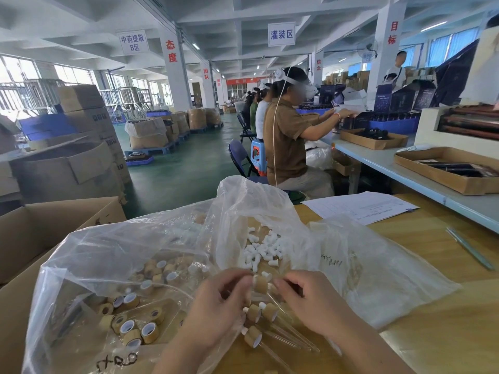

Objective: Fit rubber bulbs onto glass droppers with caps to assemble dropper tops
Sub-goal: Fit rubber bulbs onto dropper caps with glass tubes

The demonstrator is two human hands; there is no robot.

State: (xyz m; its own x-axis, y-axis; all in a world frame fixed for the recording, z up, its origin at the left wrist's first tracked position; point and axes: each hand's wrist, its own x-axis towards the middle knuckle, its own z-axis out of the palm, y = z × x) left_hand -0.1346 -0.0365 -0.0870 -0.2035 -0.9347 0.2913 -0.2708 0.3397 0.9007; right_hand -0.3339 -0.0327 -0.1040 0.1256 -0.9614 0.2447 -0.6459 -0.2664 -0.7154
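Factory hall, head view; wooden table near me. Left hand and right hand pinch one tan cap between them, near centre. I judge it light, its glass tube brittle: grip the cap; white bulbs, farther, look soft. Curled fingers hide the bulb's seating; tube barely traceable.

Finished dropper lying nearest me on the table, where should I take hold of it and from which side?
Probably by its tan cap, from above, fingers across its round sides. It is the thickest part; the thin glass tube trails off lower right and other droppers lie close beyond.
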